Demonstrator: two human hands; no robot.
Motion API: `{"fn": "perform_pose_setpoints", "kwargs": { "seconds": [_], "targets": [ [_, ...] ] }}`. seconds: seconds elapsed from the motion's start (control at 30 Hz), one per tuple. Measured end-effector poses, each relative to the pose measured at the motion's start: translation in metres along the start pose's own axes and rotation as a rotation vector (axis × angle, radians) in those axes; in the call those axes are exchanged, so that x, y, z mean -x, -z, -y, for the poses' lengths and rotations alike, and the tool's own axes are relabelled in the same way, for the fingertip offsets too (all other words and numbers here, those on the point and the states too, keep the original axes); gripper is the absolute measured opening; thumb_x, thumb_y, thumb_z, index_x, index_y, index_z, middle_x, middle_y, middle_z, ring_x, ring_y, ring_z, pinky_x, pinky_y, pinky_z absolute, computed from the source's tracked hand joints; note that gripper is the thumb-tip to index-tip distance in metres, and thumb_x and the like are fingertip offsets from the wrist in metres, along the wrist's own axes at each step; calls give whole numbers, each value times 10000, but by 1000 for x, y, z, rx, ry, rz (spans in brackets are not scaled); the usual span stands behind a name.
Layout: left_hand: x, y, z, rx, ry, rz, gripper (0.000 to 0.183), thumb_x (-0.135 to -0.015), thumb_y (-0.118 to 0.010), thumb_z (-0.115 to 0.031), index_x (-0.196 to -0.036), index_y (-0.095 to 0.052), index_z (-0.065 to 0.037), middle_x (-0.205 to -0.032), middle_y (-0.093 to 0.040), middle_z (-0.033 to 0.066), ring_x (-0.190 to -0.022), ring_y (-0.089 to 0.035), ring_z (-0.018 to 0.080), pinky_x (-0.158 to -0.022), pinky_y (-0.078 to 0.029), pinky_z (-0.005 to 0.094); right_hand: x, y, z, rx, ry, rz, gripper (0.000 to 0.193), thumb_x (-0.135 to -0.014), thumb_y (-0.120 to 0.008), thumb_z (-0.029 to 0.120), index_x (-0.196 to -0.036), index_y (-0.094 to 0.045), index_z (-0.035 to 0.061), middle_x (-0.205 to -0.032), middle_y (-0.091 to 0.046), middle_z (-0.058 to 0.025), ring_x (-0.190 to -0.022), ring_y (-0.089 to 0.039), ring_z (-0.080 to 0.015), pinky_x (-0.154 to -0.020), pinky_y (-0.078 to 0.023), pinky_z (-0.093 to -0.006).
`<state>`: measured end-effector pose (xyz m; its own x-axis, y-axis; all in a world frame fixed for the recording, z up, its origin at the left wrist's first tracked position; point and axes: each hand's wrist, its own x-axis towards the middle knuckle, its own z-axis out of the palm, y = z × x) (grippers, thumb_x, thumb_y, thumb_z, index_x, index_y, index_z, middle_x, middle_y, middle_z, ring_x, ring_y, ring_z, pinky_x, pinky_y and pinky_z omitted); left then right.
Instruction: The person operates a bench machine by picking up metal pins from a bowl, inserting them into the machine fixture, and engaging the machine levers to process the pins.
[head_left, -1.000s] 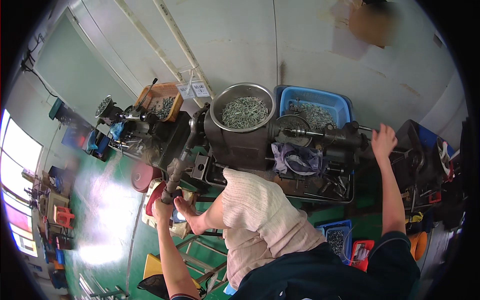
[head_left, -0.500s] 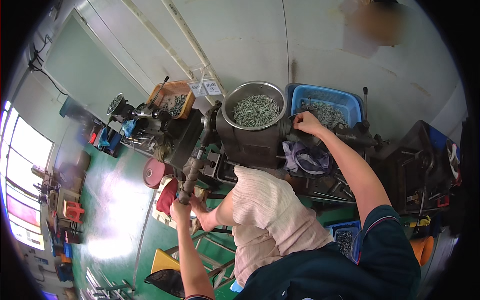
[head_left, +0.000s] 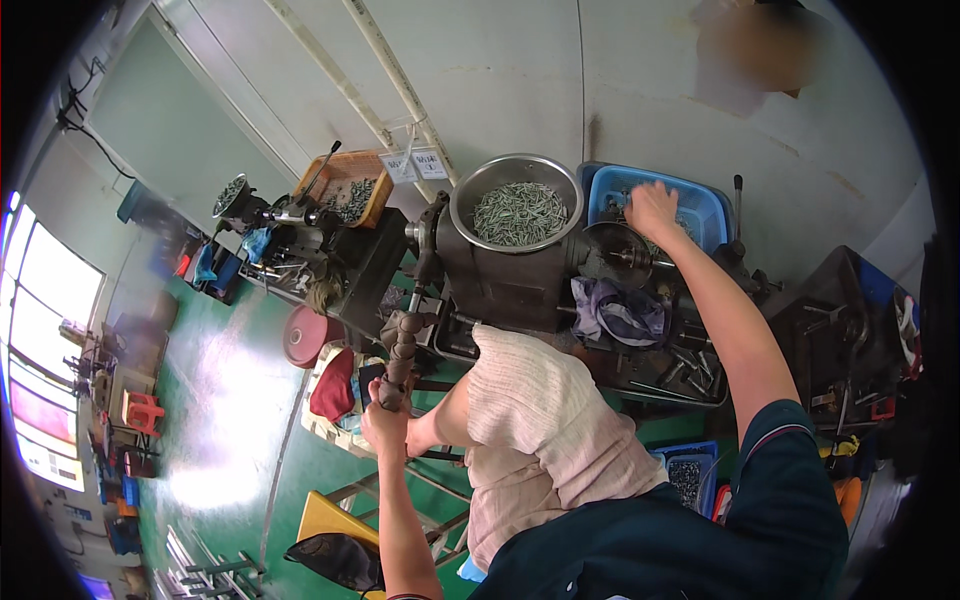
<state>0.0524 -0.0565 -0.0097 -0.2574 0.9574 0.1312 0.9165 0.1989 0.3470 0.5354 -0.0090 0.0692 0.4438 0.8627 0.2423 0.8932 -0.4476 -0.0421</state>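
Note:
My left hand (head_left: 385,425) grips the end of a dark metal lever handle (head_left: 402,350) that rises to the dark machine (head_left: 500,280). On top of the machine sits a round steel bowl (head_left: 517,180) full of small metal pieces. My right hand (head_left: 652,208) reaches forward into the blue plastic bin (head_left: 700,205) of metal pieces behind the machine, fingers spread down over its contents. Whether it holds any piece is hidden. A pale cloth (head_left: 545,430) lies over my knee below the machine.
A crumpled purple-grey rag (head_left: 620,312) lies on the machine bed. An orange tray of parts (head_left: 348,190) and a second machine (head_left: 265,220) stand at left. A red stool (head_left: 305,335) sits on the green floor. A small blue crate of parts (head_left: 688,470) is by my right leg.
My right hand has moved left from the machine's far right end to the blue bin and now rests in it. My left hand stays on the lever.

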Motion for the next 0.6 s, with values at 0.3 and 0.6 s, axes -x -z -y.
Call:
{"fn": "perform_pose_setpoints", "kwargs": {
  "seconds": [0.3,0.6],
  "targets": [
    [4,4,-4,12,-9,-2,305,-613,-645,-291,-758,-621,-24,-728,-595,199,-734,-577,353,-642,-452,418,-11,40,109,-185,526,-14,69,-593,-610,129,-659,-611,110,-725,-584,-39,-843,-493,-221,-720,-389,-369],
    [0,-4,9,-67,-79,13,543,-657,-602,-347,-1160,-466,-196,-734,-605,178,-708,-589,351,-619,-459,414,-19,29,117,-251,647,58,51,-592,-589,133,-609,-577,86,-652,-576,-55,-780,-501,-243,-677,-408,-364]
  ]
}}
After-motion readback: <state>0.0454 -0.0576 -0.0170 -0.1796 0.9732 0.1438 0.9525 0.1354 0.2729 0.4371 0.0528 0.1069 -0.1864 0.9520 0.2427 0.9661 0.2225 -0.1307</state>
